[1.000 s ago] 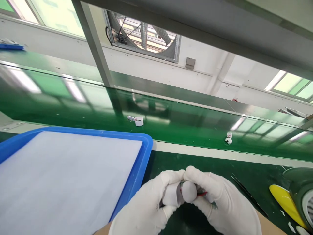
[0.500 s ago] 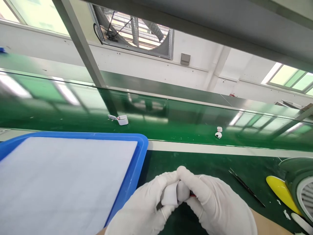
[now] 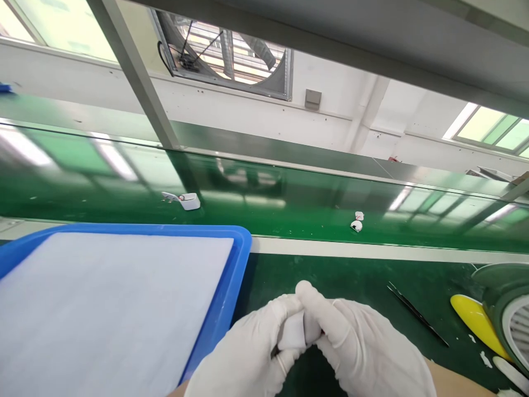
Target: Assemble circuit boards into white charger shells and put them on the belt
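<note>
Both hands wear white gloves and meet low in the middle of the view. A small white plastic case [image 3: 292,331] with a rounded edge sits between them. My left hand [image 3: 248,347] is closed around its left side, thumb below and fingers above. My right hand [image 3: 363,342] grips its right end, with the index finger laid over the top. The fingers cover much of the case, so its far side is hidden. To the right of my right hand, black tweezers [image 3: 417,315] lie on the dark green mat [image 3: 351,275].
At left stands a blue tray [image 3: 243,248] lined with a white sheet [image 3: 119,309]. Beyond, a green conveyor belt [image 3: 268,215] carries an opened white case [image 3: 190,201] and small white parts [image 3: 356,225]. A yellow piece [image 3: 475,320] and a round green-and-white device [image 3: 516,325] are at right.
The white parts on the belt have shifted left. In my hands the case's two portions sit closer together, and the red bit near my right fingers is now mostly hidden.
</note>
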